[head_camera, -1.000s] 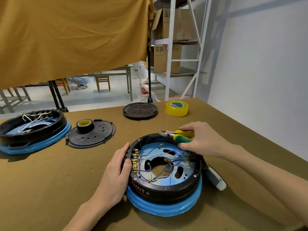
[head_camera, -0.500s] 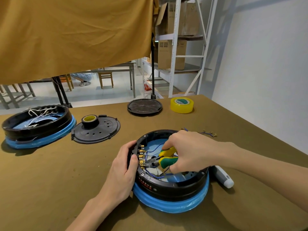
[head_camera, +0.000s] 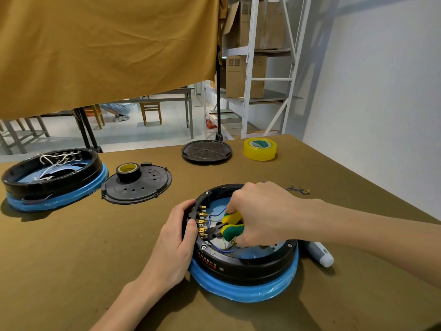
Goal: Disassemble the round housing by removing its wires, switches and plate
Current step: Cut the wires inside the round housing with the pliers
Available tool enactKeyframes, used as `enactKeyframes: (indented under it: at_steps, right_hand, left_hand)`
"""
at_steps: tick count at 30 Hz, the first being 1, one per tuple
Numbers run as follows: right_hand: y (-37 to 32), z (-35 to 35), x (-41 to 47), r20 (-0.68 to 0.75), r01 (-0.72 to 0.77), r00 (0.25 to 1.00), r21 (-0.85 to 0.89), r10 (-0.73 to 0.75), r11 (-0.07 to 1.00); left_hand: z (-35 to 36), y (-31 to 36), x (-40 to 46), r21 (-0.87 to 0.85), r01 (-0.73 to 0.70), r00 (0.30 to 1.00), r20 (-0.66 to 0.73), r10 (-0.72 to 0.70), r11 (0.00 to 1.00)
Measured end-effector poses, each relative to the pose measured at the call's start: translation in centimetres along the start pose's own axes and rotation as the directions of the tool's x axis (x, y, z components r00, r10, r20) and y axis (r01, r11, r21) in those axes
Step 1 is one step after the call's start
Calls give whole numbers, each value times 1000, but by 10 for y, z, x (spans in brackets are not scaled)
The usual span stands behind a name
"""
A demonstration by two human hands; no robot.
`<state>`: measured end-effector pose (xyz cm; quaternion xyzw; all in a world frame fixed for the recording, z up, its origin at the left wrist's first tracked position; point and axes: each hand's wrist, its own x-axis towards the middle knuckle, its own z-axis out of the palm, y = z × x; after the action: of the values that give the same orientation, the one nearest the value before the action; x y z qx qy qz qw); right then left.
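The round black housing (head_camera: 248, 266) with a blue band around its base sits on the table in front of me. My left hand (head_camera: 177, 242) grips its left rim. My right hand (head_camera: 260, 213) reaches inside, closed on yellow-green pliers (head_camera: 226, 229). The plier jaws point left at a row of brass switch terminals (head_camera: 202, 222) on the inner wall. Thin blue wires (head_camera: 216, 215) loop over the light blue plate (head_camera: 248, 255) inside; my right hand hides most of that plate.
A second black-and-blue housing (head_camera: 47, 180) with white wires stands far left. Beside it lies a black cover (head_camera: 140, 185) with a black tape roll (head_camera: 128, 172). Farther back are another black disc (head_camera: 206, 151) and yellow tape (head_camera: 260, 145). A white tool (head_camera: 319, 255) and cut wires (head_camera: 298, 188) lie right.
My right hand has brought the pliers from above the housing's far rim down inside it, with the jaws now at the terminal row. My left hand stays on the rim.
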<state>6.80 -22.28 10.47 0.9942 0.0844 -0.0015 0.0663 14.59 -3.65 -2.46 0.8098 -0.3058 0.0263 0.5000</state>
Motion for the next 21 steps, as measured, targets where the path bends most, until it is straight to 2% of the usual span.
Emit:
enactKeyframes:
  at_steps: [9, 19, 21]
  right_hand:
    - [-3, -2, 1, -13, -19, 1000, -48, 18, 999]
    - [3, 2, -3, 37, -78, 997, 94, 74, 993]
    - [1, 7, -6, -33, -19, 999, -1, 19, 1000]
  left_hand:
    - [0, 0, 0, 2, 3, 1000, 11, -3, 1000]
    - [-1, -2, 2, -3, -11, 1000, 25, 11, 1000]
    - [-1, -2, 2, -4, -8, 1000, 27, 8, 1000]
